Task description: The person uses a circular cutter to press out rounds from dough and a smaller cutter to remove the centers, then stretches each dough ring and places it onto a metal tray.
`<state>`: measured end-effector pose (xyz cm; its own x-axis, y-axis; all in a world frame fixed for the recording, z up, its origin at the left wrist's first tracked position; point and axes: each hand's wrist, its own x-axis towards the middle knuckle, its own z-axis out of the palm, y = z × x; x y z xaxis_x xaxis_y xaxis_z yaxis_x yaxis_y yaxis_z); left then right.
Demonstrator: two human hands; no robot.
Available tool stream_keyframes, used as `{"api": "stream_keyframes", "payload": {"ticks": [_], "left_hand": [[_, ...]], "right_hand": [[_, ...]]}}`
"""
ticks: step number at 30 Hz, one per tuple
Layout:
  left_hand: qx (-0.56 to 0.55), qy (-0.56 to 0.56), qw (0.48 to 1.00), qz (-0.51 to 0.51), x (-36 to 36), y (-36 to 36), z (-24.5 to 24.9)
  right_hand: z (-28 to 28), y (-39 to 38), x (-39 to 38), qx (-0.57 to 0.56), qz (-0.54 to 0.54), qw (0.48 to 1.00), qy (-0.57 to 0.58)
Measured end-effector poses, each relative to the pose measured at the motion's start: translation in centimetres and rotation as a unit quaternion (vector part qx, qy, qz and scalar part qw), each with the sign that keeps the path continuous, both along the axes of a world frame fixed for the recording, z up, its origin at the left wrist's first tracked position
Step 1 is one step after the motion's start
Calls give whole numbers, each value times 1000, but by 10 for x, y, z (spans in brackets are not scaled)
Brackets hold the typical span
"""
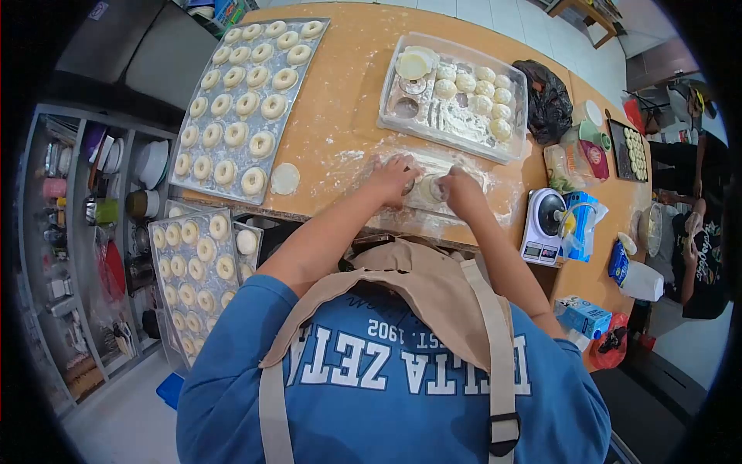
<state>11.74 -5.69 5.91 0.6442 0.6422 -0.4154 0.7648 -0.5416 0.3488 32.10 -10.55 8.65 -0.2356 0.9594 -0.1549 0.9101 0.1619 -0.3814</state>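
Note:
A floured board [421, 207] lies at the table's front edge. On it, between my hands, is a pale round piece of dough [430, 189]. My left hand [394, 179] rests at the board's left side with its fingers spread, beside the dough. My right hand [461, 191] is closed at the dough's right edge, its fingertips curled down; I cannot tell what they grip. Behind the board, a clear plastic bin [456, 145] holds floured dough balls [481, 104] on the right and stacked pale round pieces [415, 63] at its left.
A large tray [246, 193] of dough rings stands at left, with more trays [193, 294] lower down. A flat pale disc [285, 179] lies beside it. On the right are a black plastic bag [547, 100], kitchen scale [541, 228] and milk carton [583, 315]. Another person [699, 240] stands far right.

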Motion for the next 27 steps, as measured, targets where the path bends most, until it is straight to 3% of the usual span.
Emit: {"api": "stream_keyframes", "payload": {"ticks": [6, 15, 20, 21, 23, 27], "left_hand": [[3, -3, 1000, 3, 0, -1, -3], [0, 7, 1000, -2, 1, 0, 1], [7, -7, 1000, 1, 0, -1, -7], [3, 3, 1000, 0, 0, -3, -5], [3, 22, 1000, -3, 2, -1, 2], [-4, 25, 1000, -8, 2, -2, 2]], "right_hand": [[7, -4, -25, -42, 15, 997, -69], [-1, 0, -25, -44, 40, 996, -68], [15, -11, 22, 80, -128, 985, 81], [37, -11, 33, 27, -181, 978, 99], [29, -16, 71, 24, -191, 980, -43], [-26, -32, 115, 6, -213, 972, -103]]}}
